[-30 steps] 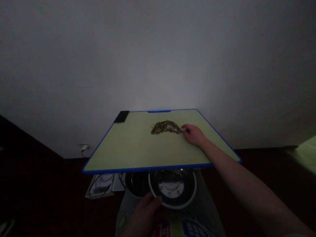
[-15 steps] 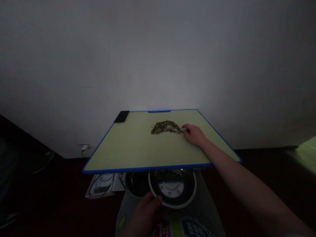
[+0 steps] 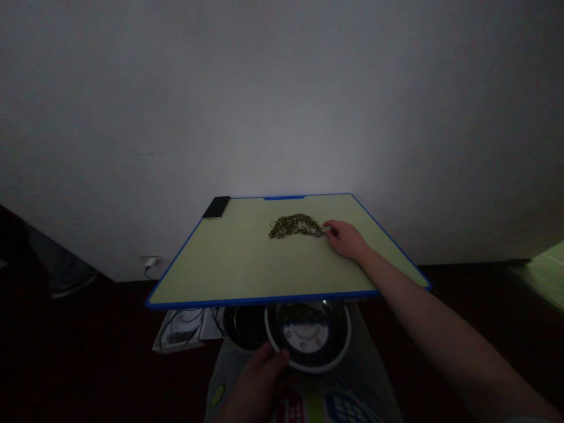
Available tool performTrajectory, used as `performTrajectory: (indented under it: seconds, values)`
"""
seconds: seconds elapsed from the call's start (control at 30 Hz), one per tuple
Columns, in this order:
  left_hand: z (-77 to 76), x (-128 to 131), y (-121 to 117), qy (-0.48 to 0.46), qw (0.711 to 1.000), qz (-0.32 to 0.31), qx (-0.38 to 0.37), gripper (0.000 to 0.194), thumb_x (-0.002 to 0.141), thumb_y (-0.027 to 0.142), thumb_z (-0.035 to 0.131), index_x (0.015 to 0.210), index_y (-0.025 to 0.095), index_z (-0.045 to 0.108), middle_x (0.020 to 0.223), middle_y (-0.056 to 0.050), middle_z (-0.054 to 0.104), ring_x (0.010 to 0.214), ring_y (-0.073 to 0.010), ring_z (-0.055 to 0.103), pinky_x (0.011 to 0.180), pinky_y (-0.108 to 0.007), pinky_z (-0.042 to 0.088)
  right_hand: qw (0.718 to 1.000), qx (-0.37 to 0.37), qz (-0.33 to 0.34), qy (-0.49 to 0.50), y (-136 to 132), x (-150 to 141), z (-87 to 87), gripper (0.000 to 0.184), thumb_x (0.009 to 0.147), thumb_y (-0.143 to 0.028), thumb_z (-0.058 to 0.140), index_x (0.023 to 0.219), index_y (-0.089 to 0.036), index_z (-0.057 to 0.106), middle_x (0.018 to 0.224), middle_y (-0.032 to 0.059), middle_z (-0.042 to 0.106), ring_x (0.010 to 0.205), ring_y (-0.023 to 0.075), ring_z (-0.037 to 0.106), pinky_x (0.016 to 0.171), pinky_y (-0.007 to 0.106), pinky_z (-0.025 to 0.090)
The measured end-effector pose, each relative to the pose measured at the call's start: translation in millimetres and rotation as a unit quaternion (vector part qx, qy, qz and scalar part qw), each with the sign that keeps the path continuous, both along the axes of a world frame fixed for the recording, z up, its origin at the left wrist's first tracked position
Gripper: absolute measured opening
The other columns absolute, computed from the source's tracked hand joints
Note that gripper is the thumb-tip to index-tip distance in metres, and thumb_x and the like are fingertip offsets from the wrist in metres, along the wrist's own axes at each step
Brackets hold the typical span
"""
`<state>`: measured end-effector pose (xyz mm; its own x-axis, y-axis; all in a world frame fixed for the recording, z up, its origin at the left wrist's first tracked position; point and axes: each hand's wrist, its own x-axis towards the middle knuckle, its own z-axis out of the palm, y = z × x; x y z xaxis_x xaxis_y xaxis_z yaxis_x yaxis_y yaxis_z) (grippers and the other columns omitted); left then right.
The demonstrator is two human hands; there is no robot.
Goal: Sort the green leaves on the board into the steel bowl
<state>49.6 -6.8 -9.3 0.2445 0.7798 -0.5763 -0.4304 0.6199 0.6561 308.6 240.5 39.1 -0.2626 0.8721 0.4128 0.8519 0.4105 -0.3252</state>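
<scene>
A loose pile of small greenish-brown grains, with a paler whitish patch, lies on the pale yellow board. At the pile's right end, my right hand is closed in a pinch around a small thin utensil with a pale tip; its exact kind is too dim to tell. Below the board's near edge, a metal bowl tilts on my lap, with dark bits at its far side. My left hand grips its near-left rim, thumb on top.
A black phone rests at the board's far left corner. Another dark metal bowl sits left of the held one. On the floor stands a white box with cables. The wall rises behind the board. A person's leg shows at left.
My right hand has shifted very slightly left at the end of the pile. My left hand stays on the bowl. The person's leg at the far left has moved.
</scene>
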Motion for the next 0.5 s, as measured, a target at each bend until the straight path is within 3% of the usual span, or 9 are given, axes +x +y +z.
performTrajectory:
  seconds: [0.23,0.4,0.5]
  values:
    - [-1.8,-0.4,0.3,-0.026,0.999,-0.001,0.019,0.037,0.063,0.040,0.080,0.093,0.019,0.072,0.098,-0.008,0.080,0.088,-0.0296,0.073,0.071,-0.034,0.052,1.000,0.010,-0.014,-0.009,0.3,-1.1,0.4,0.029,0.086,-0.024,0.052,0.111,-0.017,0.065,0.083,0.0069,0.069,0.077,0.0190,0.060,0.074,0.028,0.042]
    - [1.1,-0.8,-0.8,-0.014,1.000,-0.007,0.011,0.035,0.063,0.042,0.080,0.090,0.022,0.070,0.097,-0.006,0.080,0.079,-0.0260,0.074,0.063,-0.030,0.050,1.000,0.004,-0.014,0.002,-1.3,-0.8,1.5,0.028,0.084,-0.022,0.051,0.108,-0.017,0.066,0.074,0.0044,0.068,0.068,0.0175,0.059,0.070,0.028,0.041]
    - [2.8,0.5,-0.7,-0.031,0.999,-0.004,0.016,0.034,0.065,0.039,0.079,0.093,0.021,0.071,0.096,-0.007,0.080,0.085,-0.0271,0.074,0.069,-0.032,0.051,1.000,0.006,-0.020,0.009,-3.0,-0.3,2.4,0.028,0.082,-0.022,0.051,0.105,-0.017,0.067,0.071,0.0034,0.067,0.065,0.0170,0.057,0.067,0.027,0.040]
